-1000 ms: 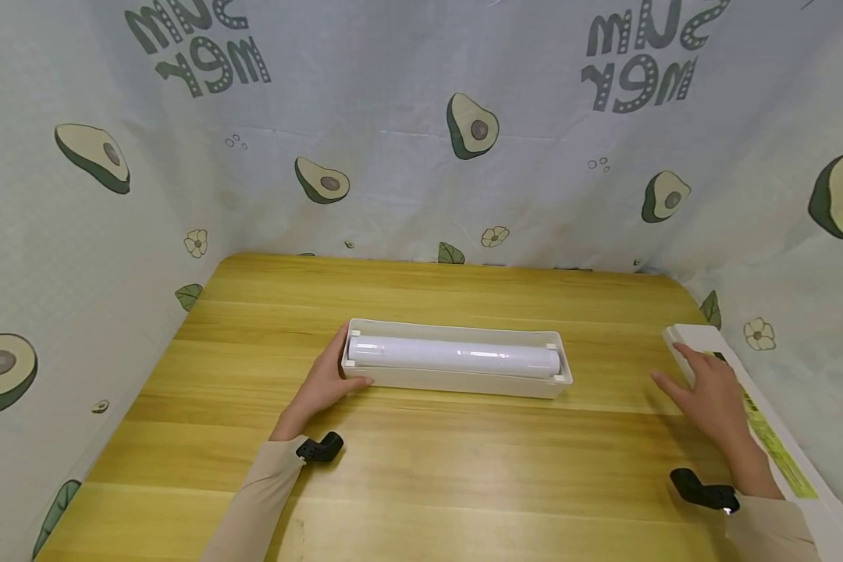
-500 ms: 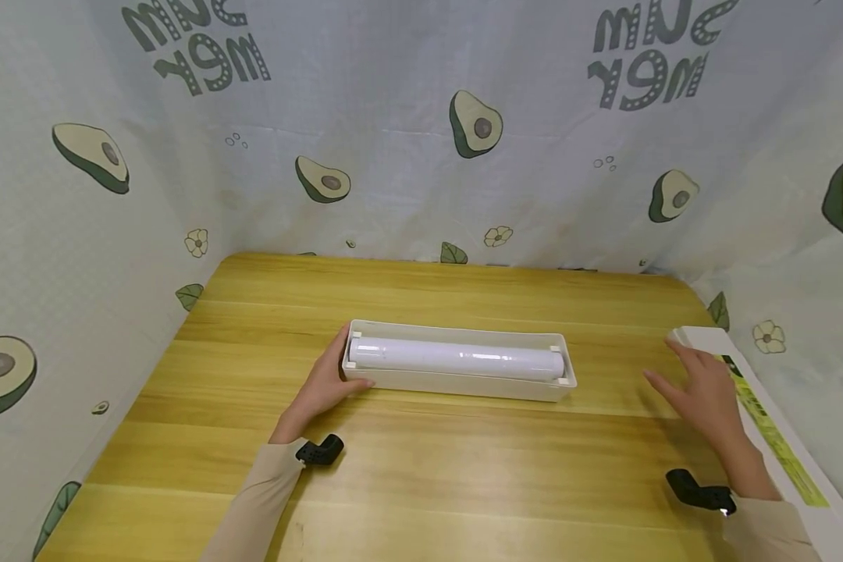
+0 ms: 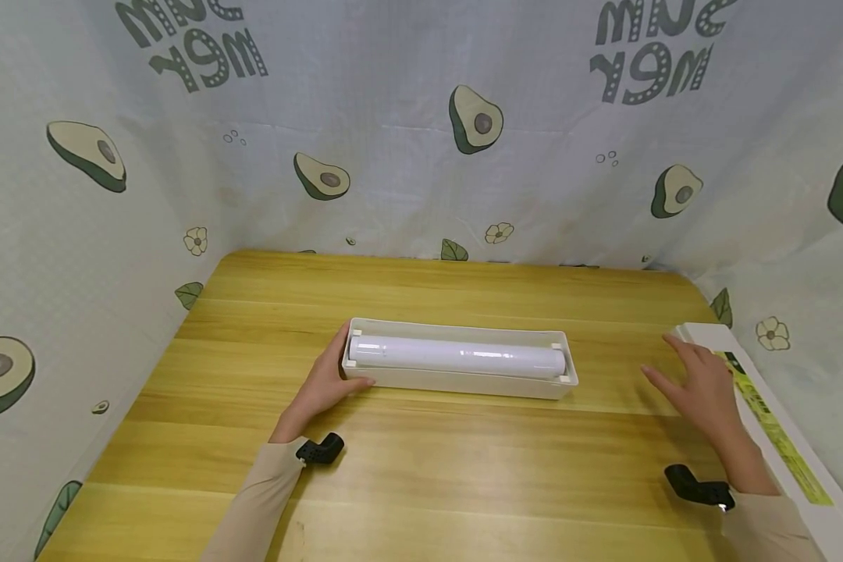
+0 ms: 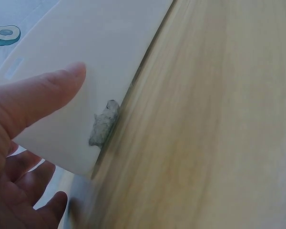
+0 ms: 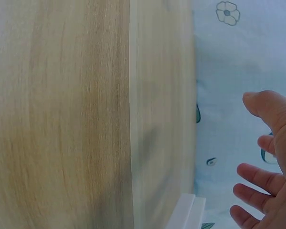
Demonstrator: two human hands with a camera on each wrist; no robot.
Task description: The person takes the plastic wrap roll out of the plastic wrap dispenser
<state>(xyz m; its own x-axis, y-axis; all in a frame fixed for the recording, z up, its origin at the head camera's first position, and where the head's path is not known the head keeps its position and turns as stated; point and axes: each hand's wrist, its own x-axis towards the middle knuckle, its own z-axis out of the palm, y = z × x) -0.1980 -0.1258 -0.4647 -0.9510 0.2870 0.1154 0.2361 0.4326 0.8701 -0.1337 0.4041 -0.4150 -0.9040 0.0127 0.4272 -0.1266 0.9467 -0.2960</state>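
Note:
A white roll of plastic wrap (image 3: 457, 357) lies lengthwise inside a long white dispenser case (image 3: 457, 383), which sits uncovered mid-table. My left hand (image 3: 323, 382) holds the case's left end, thumb along the front wall and fingers around the end and back. In the left wrist view the thumb (image 4: 47, 88) rests flat on the white wall, above a crumpled grey-green patch (image 4: 105, 124) at its lower edge. My right hand (image 3: 706, 394), thumb and fingers spread, hovers beside a long white lid (image 3: 704, 336) and holds nothing. Its loose fingers (image 5: 260, 179) show apart in the right wrist view.
The lid lies along the table's right edge, bearing a yellow-green label (image 3: 780, 437). Wood-grain table (image 3: 464, 484) surrounds the case. A pale avocado-print curtain (image 3: 393, 101) closes off the back and both sides.
My right hand has drifted slightly left relative to the lid, with its fingers still spread. The left hand keeps its hold, and the case stays in place.

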